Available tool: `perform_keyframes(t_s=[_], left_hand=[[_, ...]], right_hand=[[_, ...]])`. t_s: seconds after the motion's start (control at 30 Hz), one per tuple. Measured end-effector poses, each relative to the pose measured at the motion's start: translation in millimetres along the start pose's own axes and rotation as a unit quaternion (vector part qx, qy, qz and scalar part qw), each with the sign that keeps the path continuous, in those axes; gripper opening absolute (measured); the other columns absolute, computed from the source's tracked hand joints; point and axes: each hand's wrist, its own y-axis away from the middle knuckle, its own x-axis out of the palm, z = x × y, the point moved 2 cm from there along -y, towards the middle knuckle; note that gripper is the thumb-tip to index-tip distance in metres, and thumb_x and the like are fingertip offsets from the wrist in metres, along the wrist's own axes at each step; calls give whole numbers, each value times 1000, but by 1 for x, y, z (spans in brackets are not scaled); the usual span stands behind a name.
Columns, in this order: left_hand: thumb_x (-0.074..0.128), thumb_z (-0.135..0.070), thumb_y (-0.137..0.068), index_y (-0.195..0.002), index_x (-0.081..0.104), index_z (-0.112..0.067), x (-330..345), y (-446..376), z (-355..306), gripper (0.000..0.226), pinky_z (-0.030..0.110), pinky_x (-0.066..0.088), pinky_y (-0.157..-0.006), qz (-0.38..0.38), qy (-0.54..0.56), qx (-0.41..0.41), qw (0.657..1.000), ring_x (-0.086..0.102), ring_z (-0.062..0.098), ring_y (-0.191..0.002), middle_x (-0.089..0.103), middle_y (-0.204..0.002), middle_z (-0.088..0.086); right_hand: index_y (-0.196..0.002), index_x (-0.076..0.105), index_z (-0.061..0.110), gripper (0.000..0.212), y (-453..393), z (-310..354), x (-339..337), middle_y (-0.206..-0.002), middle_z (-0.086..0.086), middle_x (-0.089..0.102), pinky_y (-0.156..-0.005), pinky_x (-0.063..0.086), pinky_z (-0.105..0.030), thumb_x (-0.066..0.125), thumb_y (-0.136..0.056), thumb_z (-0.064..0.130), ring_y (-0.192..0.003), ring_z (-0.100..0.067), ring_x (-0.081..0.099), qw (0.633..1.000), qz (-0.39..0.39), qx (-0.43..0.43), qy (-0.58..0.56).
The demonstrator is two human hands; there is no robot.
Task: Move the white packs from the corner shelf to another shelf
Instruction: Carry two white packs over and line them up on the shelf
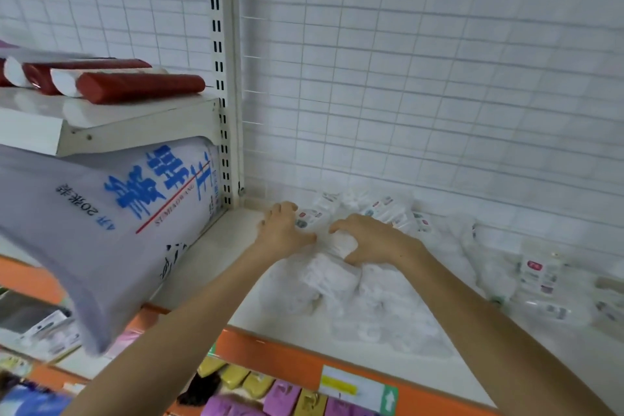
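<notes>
Head view shows both hands on a heap of white packs [341,277] at the corner of a shelf [209,253]. Right hand [374,240] lies on top of the heap with its fingers curled down and the thumb tucked under, gripping the clear wrap of one pack. Left hand [283,230] rests just beside it, palm down, fingers bent over the far edge of the packs, near the corner post [224,78]; whether it pinches a pack or only presses on it cannot be told. The two hands nearly touch.

The packs are soft, clear-wrapped and white, some with small red labels, and they spread from the corner along the back wire grid [422,78] toward the right. More labelled packs [540,275] lie further right on the same shelf, apart from the heap.

An orange strip [277,358] runs along the shelf's front edge, with a price tag [354,388] on it. Left of the post a big grey sack [101,223] with blue lettering leans out from under an upper shelf [101,121], which carries red rolls [141,86]. Below, yellow and purple packets [270,395] hang or lie in a row.
</notes>
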Motion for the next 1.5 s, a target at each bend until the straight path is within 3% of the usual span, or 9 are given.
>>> perform_keyframes(t_s=[0.2, 0.3, 0.53, 0.67, 0.73, 1.0, 1.1, 1.2, 1.5], left_hand=[[73, -17, -74, -140, 29, -9, -15, -9, 12, 81, 30, 32, -104, 62, 33, 36, 997, 34, 25, -128, 32, -142, 11], [73, -11, -74, -139, 32, -8, -24, -9, 17, 77, 26, 31, -100, 72, 17, 50, 996, 34, 24, -126, 33, -139, 11], [72, -1, -70, -133, 32, -11, -33, -4, 17, 75, 22, 32, -94, 64, 39, 65, 995, 33, 22, -121, 31, -134, 10], [70, 1, -71, -131, 31, -14, -34, -3, 10, 73, 19, 32, -86, 61, 64, 83, 993, 33, 14, -108, 29, -132, 8], [71, 1, -71, -130, 31, -15, -33, -3, 4, 73, 18, 34, -84, 59, 73, 92, 991, 35, 14, -106, 30, -131, 7], [69, 5, -69, -126, 36, -20, -28, -2, -26, 70, 5, 41, -68, 64, 112, 183, 975, 37, 15, -108, 29, -121, 0], [69, 7, -68, -127, 40, -16, -20, 1, -41, 69, -1, 35, -77, 69, 132, 236, 960, 37, 16, -113, 31, -120, -1], [73, -4, -66, -129, 43, -18, -7, 6, -55, 71, 19, 29, -93, 74, 126, 287, 947, 36, 19, -116, 37, -120, -3], [76, -3, -70, -129, 44, -9, 47, 43, -123, 67, 19, 29, -92, 123, 189, 374, 900, 42, 20, -116, 47, -125, 6]], right_hand=[[-133, 37, 30, 50, 3, -9, -5, -132, -1, 48, -86, 42, -30, 57, -88, 31, -108, -17, 50, 994, -53, 13, -91], [-134, 32, 31, 48, 4, -11, -9, -122, -1, 46, -72, 44, -25, 50, -92, 21, -86, -22, 56, 980, -78, 18, -185], [-107, 52, 35, 33, 8, -14, -16, -100, -2, 51, -62, 55, -34, 37, -93, 8, -78, -20, 55, 900, -97, 51, -422], [-101, 54, 33, 29, 20, -20, -21, -101, -5, 52, -56, 56, -33, 56, -87, 9, -79, -21, 58, 867, -124, 43, -480], [-105, 52, 32, 46, 28, -26, -22, -104, -5, 53, -56, 56, -30, 73, -75, 5, -81, -19, 61, 863, -115, 21, -491], [-112, 40, 25, 66, 76, -47, -30, -114, 0, 37, -70, 44, -6, 81, -64, 4, -96, -2, 46, 924, -217, 55, -309], [-115, 43, 28, 65, 105, -60, -27, -113, 6, 41, -84, 40, -15, 82, -65, 14, -107, -7, 41, 922, -276, 81, -260], [-127, 45, 24, 68, 136, -73, -24, -115, 8, 44, -94, 31, -26, 79, -69, 18, -108, -9, 32, 925, -302, 140, -185], [-128, 49, 16, 70, 268, -82, 1, -116, 3, 40, -87, 32, -15, 82, -67, 18, -105, -10, 41, 870, -376, 295, -123]])
